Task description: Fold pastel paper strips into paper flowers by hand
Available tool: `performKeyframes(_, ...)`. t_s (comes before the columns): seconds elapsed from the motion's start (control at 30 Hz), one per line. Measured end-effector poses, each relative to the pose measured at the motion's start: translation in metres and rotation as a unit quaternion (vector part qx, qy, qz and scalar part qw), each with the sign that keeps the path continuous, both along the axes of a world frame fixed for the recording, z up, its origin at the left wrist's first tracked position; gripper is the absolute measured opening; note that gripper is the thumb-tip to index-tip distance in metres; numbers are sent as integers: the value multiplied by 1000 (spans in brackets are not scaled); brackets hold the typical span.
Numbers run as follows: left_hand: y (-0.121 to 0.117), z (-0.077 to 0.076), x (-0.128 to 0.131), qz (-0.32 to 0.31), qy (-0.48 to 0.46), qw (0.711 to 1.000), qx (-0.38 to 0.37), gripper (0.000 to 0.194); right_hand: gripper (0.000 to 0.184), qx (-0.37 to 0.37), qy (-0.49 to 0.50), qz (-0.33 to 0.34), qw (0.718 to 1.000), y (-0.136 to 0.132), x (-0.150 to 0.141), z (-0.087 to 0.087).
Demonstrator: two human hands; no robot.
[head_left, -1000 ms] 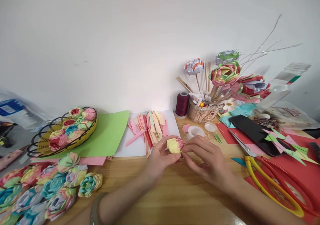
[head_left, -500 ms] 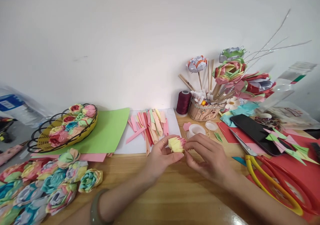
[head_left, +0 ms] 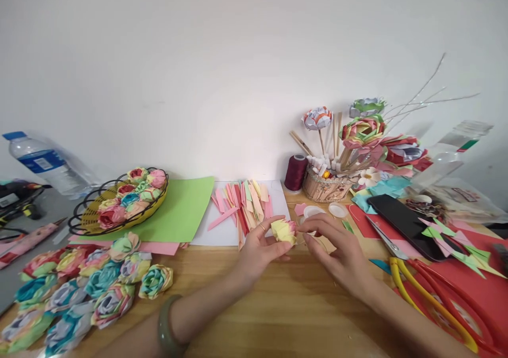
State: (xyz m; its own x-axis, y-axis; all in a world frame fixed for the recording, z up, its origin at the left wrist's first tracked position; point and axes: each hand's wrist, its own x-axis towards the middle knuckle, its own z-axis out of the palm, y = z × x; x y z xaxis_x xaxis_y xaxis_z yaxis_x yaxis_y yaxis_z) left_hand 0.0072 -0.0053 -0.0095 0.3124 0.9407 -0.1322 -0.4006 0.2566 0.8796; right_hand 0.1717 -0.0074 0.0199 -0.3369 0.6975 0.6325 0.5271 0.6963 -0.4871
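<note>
My left hand (head_left: 260, 249) grips a small paper flower (head_left: 283, 232), its folded petals yellow with pink tips, between thumb and fingers. Just right of the flower, my right hand (head_left: 337, 247) has its thumb and index fingertips close together in a pinch. What they pinch is too small to make out; a faint thin line shows near these fingers. Behind both hands lie folded paper strips (head_left: 248, 204) in pink, red, peach and green on a white sheet (head_left: 202, 233). A round white plastic lid (head_left: 311, 212) is partly hidden behind my right hand.
Left: a yellow basket (head_left: 93, 217) of paper flowers, green paper (head_left: 190, 204), several finished flowers (head_left: 111, 302) and a water bottle (head_left: 43, 159). Right: a maroon thread spool (head_left: 296, 172), a flower holder (head_left: 327, 187), scissors (head_left: 440, 300), a black phone (head_left: 405, 225) and red paper (head_left: 476, 262).
My right fingertips have drawn slightly away from the flower, leaving a small gap. My left hand still holds it. The camera view has shifted, showing more on the left.
</note>
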Motion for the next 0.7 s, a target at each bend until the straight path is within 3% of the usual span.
performKeyframes(0.43,0,1,0,15,33,999,11,63,8,-152,-25,26,988,0,-2,3)
performKeyframes(0.7,1,2,2,32,49,998,6,60,5,-200,3,13,980,1,-3,3)
